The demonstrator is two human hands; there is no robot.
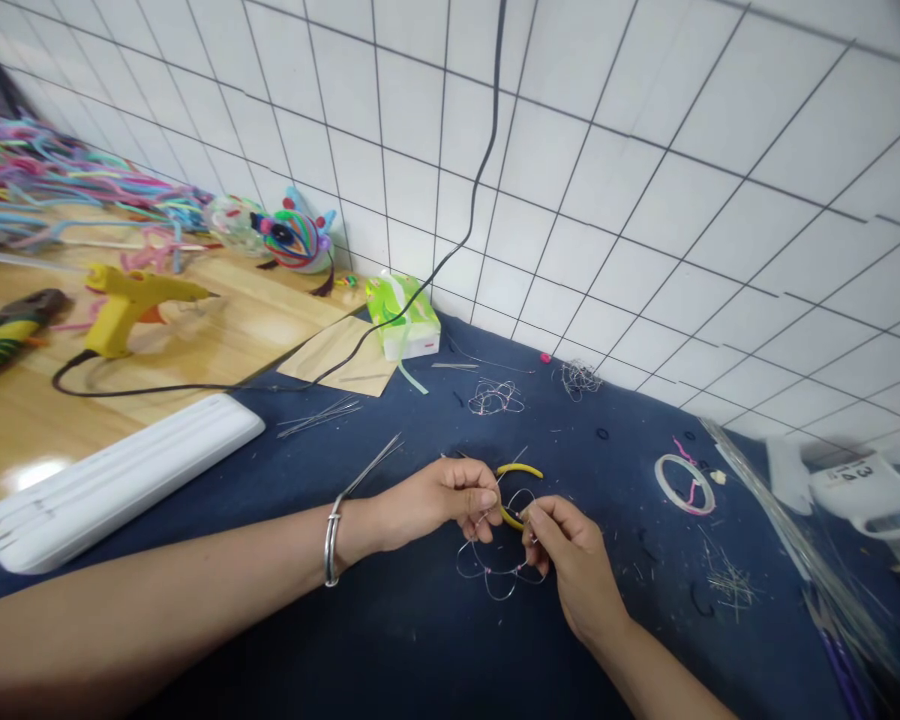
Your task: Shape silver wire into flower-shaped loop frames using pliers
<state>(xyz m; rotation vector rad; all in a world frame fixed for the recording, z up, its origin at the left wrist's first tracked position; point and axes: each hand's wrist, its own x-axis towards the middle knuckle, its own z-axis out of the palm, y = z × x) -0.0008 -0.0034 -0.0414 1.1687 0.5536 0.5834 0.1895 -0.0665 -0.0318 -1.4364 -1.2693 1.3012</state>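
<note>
Between my two hands hangs a thin wire piece bent into loops [500,597], with small pink beads on it. My left hand [450,503], a silver bangle at its wrist, pinches the wire's left side between thumb and fingers. On the other side my right hand [566,548] pinches the wire with thumb and forefinger. Yellow-handled pliers [521,469] lie on the dark blue cloth just behind the hands, partly hidden by the wire and fingers.
A similar wire piece [496,397] and a wire tangle [580,380] lie farther back. White tape roll [661,485] and wire bundle [765,500] are right. Left are a power strip [120,480], yellow glue gun [124,310] with black cable, and tissue pack [412,338].
</note>
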